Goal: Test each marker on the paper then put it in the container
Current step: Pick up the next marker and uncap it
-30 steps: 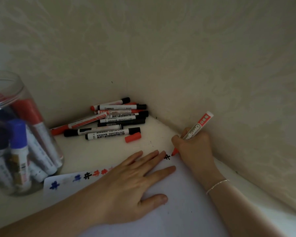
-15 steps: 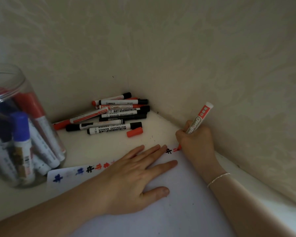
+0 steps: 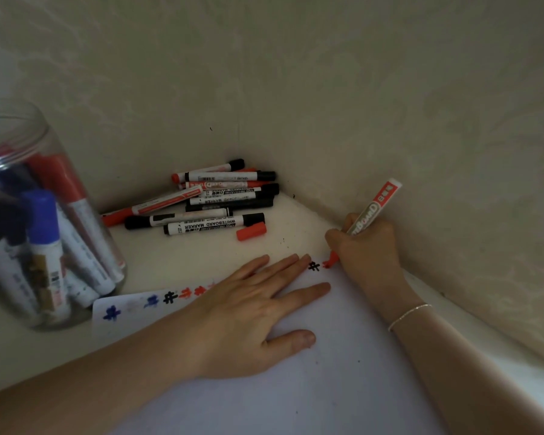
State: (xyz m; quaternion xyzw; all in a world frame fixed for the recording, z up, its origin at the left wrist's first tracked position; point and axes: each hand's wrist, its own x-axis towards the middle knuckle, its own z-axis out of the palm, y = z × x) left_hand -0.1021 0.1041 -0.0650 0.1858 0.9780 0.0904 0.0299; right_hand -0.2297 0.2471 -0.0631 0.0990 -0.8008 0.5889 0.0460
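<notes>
Near the corner of the walls, your right hand [image 3: 366,249] grips a red marker [image 3: 372,209] with curled fingers, its barrel tilted up and away toward the right wall, its red tip down on the paper [image 3: 327,372] at a fresh red mark just right of a black one [image 3: 314,266]. A thin bracelet [image 3: 409,316] circles that wrist. Your left hand [image 3: 255,312] lies flat on the paper, fingers straight and spread, fingertips close beside the black mark, holding nothing. Left of that hand, along the paper's far edge, runs a row of test marks [image 3: 157,301] in blue, black and red. Beyond the paper, a loose red cap [image 3: 251,231] lies on the surface, just beside the nearest of a pile of markers [image 3: 208,199], red and black ones lying mostly lengthwise, pushed into the corner. At far left stands a clear container [image 3: 29,215], holding several markers upright or leaning, among them blue-capped and red-capped ones; its base sits near the paper's left corner.
</notes>
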